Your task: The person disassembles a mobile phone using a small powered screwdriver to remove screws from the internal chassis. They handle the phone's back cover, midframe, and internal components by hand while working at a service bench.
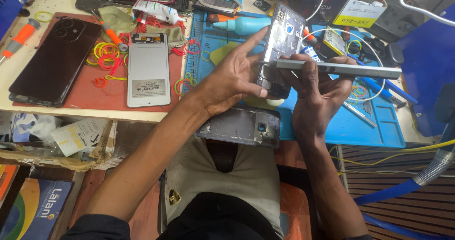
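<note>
At the centre of the frame the left hand [232, 79] props up a grey metal phone frame with exposed inner parts [280, 50], thumb and lower fingers closed on its left edge while the index finger stretches straight toward the upper right along it. The frame stands nearly upright, tilted slightly right. Just to its right, the right hand [315, 95] is wrapped around a slim grey pen-shaped electric screwdriver [339, 69], held level, its thin tip touching the frame's left-middle part. Both forearms rise from the bottom of the frame, converging at the bench edge.

Below the hands, a second grey phone back cover with a camera hole [241, 126] lies flat, overhanging the bench edge above the person's lap. The hands work over a blue silicone repair mat [369, 126], which carries a teal squeeze bottle [241, 25] at upper centre. To the left, a red mat [85, 100] holds a dark glossy phone with a round camera ring [57, 60], a white display panel lying face down [148, 70] and scattered coloured rubber bands [106, 55]. An orange-handled screwdriver [19, 37] lies at far upper left.
</note>
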